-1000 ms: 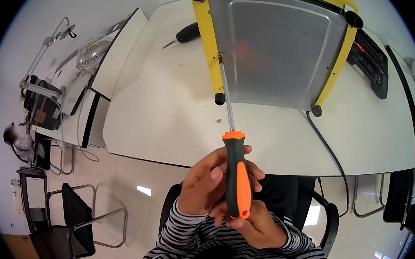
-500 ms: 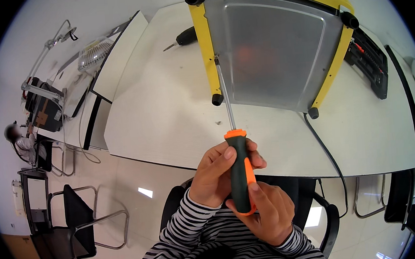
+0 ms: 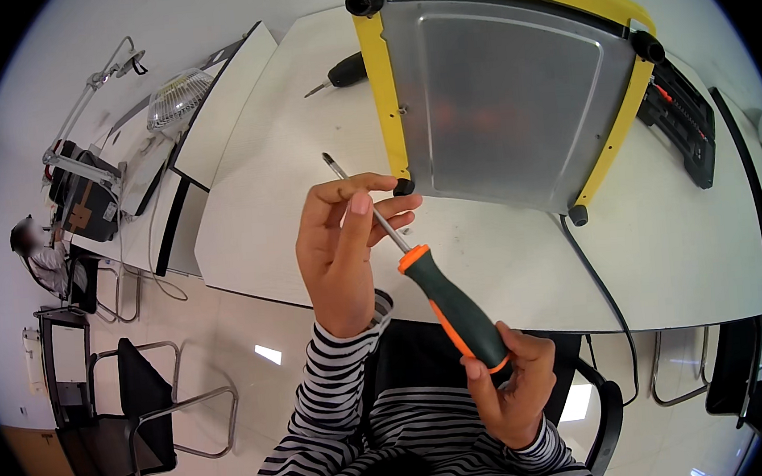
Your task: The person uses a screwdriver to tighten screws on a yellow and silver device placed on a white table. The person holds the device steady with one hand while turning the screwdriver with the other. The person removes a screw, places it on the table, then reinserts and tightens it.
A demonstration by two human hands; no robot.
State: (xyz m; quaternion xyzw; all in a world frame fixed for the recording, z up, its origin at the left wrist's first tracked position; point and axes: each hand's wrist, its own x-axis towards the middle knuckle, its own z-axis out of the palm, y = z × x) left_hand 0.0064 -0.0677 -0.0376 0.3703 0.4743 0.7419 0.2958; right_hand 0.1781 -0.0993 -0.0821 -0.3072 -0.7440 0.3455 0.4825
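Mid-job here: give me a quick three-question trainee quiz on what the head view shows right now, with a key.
1. True or false: the screwdriver's tip is seated in a screw on the yellow-framed appliance.
2. Which hand grips the orange and dark handle? A. left hand B. right hand C. both
3. What small tool lies on the white table to the left of the appliance's top corner?

Key
1. False: the tip points up and left in the air, clear of the appliance.
2. B; the left fingers only pinch the metal shaft.
3. A second screwdriver with a dark handle.
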